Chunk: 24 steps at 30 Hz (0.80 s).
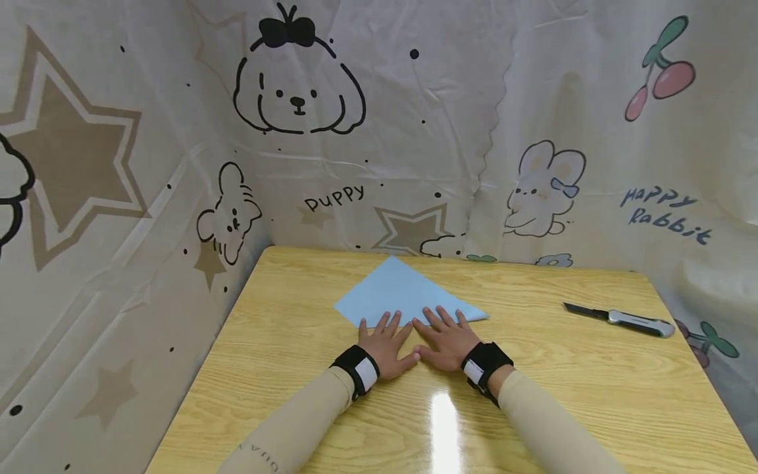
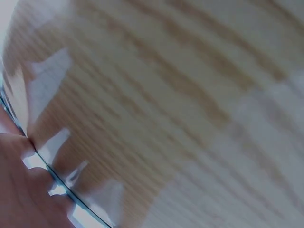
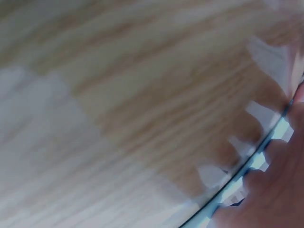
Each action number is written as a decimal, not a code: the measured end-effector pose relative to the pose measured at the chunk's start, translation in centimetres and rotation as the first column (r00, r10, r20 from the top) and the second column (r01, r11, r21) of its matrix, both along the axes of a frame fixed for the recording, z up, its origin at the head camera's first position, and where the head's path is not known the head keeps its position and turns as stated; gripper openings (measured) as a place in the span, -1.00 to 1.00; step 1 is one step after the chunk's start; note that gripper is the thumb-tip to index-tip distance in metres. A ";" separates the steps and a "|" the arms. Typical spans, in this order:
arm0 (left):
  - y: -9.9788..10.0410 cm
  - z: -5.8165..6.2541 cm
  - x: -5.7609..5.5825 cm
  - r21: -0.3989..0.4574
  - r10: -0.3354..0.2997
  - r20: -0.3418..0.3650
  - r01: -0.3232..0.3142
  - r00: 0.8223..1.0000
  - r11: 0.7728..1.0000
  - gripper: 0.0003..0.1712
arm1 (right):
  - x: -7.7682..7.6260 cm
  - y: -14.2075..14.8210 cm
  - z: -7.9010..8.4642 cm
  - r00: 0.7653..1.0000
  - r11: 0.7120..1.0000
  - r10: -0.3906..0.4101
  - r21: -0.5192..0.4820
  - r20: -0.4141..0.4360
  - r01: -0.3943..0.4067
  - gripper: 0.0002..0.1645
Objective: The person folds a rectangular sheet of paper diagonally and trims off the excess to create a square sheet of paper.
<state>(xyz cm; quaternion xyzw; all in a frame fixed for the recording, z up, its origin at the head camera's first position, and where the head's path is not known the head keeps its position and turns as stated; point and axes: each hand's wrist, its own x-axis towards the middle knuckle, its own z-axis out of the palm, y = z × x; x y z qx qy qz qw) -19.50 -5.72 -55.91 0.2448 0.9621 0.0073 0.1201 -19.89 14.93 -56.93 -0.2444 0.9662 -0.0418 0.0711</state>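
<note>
A light blue sheet of paper (image 1: 397, 286), folded to a pointed shape, lies on the table with its peak toward the back wall. Along its near edge, my left hand (image 1: 383, 349) rests with spread, straight fingers, the fingertips on the paper. Beside it my right hand (image 1: 449, 342) lies flat too, fingers spread over the near edge toward the right corner. The two thumbs meet just in front of the paper. In the left wrist view my left hand (image 2: 23, 185) shows at the paper's edge; the right wrist view has my right hand (image 3: 270, 185) likewise.
A utility knife (image 1: 622, 320) with its dark blade out lies on the right side of the wooden table (image 1: 266, 316). Printed cloth (image 1: 414, 131) hangs behind and to the left of the table. A bright reflection marks the tabletop between the forearms.
</note>
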 end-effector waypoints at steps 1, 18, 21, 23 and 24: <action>0.0 0.0 0.0 0.001 -0.002 0.002 0.002 1.000 1.000 -0.12 | 0.2 0.2 0.0 1.000 1.000 -0.001 -0.001 -0.003 0.001 -0.21; 1.7 0.8 0.6 0.053 0.035 -0.061 -0.032 0.998 0.998 -0.14 | 0.9 1.2 0.1 0.997 1.000 0.000 -0.003 -0.076 0.000 -0.22; 2.0 0.2 0.4 0.057 0.010 -0.056 -0.006 0.998 0.998 -0.09 | 0.9 1.3 0.3 0.996 1.000 -0.005 -0.022 -0.084 0.003 -0.22; 2.1 -0.2 0.3 0.048 -0.001 -0.067 0.004 0.998 0.999 -0.06 | 0.9 1.3 0.5 0.996 0.999 0.002 -0.034 -0.093 -0.005 -0.25; 2.1 -0.4 0.2 0.037 -0.003 -0.077 0.005 0.997 0.999 -0.05 | 0.9 1.3 0.6 0.995 0.999 0.011 -0.030 -0.101 -0.014 -0.26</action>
